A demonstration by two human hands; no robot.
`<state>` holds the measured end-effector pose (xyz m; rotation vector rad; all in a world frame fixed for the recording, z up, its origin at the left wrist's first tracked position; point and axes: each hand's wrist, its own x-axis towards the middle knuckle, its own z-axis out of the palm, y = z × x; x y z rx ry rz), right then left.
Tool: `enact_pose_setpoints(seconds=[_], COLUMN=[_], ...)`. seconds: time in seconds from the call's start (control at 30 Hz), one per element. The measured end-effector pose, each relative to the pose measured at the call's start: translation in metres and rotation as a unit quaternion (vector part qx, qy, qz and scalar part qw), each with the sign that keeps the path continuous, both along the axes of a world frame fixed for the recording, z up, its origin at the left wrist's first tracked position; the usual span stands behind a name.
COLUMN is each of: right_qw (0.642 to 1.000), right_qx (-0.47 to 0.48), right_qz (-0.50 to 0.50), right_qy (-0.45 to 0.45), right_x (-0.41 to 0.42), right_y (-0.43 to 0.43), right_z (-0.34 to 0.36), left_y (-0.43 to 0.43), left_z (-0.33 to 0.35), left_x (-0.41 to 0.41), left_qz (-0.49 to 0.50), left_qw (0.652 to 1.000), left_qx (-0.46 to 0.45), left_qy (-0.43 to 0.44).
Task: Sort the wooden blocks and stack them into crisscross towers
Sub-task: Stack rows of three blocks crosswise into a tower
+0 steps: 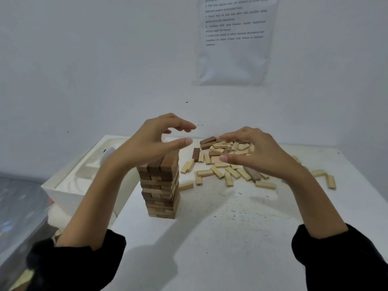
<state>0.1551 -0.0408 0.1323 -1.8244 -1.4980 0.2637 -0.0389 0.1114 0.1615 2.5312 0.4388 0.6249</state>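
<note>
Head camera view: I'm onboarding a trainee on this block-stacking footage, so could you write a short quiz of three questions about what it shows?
1. True or false: the tower stands to the left of the loose blocks.
2. Choose one: the left hand is
A. gripping a block
B. above the tower top, holding nothing
C. lying flat on the table
3. Fill in: the tower is topped with ____ wood (dark or light).

Key: 1 true; 2 B; 3 dark.
</note>
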Motion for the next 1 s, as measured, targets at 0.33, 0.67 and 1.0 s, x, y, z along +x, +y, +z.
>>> enact_pose_setpoints(seconds=[0.33, 0.67, 1.0], right_qw=[0.993, 0.976, 0.940], right_qx=[0.041, 0.087, 0.125], right_qz=[-0.083, -0.192, -0.308], right_qy=[0.080, 0.057, -0.074], right_x=[0.043, 0.057, 0.086], right_y=[-0.039, -0.028, 0.019], right_z=[-0.080, -0.168, -0.179], left_y=[-0.073, -0.051, 0.019], left_z=[-0.104, -0.179, -0.192], left_x=[0.096, 0.135, 0.197], left_qz=[-0.016, 0.044, 0.188], left_qw=[0.998, 0.995, 0.980], left_qx=[-0.046, -0.087, -0.027], left_qy=[-0.034, -0.001, -0.062])
